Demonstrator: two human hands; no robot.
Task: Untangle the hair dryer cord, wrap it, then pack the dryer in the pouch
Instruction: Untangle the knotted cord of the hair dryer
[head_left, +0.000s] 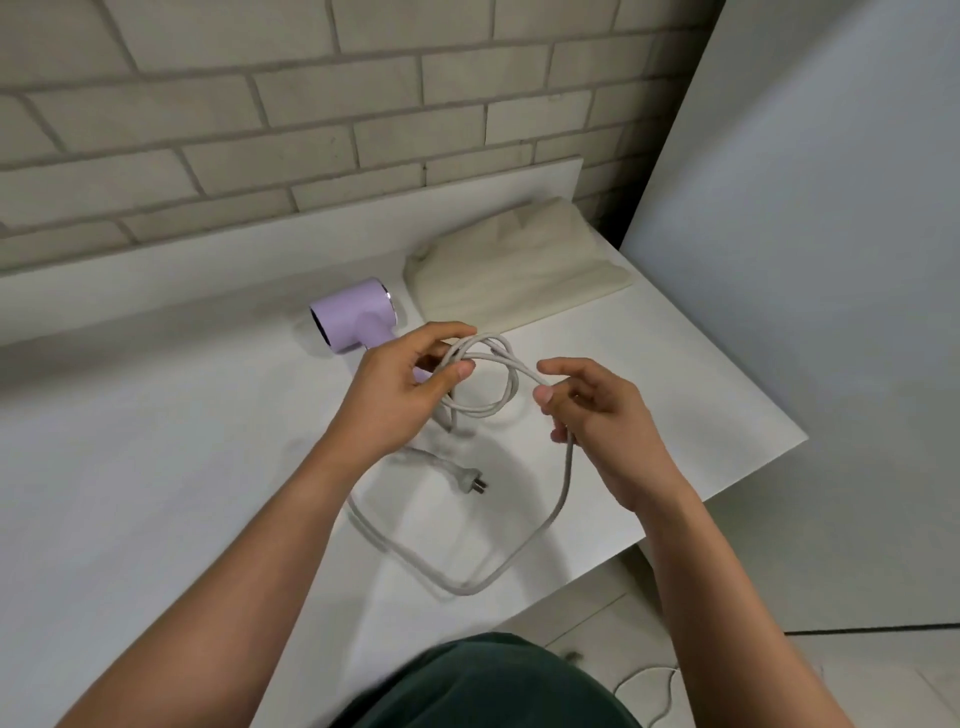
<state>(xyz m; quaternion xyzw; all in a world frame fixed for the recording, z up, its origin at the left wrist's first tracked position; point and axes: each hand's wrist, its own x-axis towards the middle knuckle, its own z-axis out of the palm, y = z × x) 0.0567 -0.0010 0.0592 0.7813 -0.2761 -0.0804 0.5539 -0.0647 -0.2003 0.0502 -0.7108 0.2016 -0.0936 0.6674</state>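
While the fingers (457, 371) of the left hand (400, 384) pinch a small coil of cord (563, 493), the right hand (597, 415) grips the strand running off it.

Left thumb and fingers are curled on the crossing of the loops, held above the worktop (156, 441); the right thumb and forefinger are closed on the strand, which drops slack to the worktop and bends round to the plug (470, 480). It looks light, limp and a little springy, so the crossing is probably the place to hold it. Just behind the left hand lies the lilac hair dryer (353, 319), which looks like hard, smooth plastic and is likely best lifted by its handle. Beyond it, the cream pouch (514, 275) lies flat and soft; its mouth will likely need holding open.
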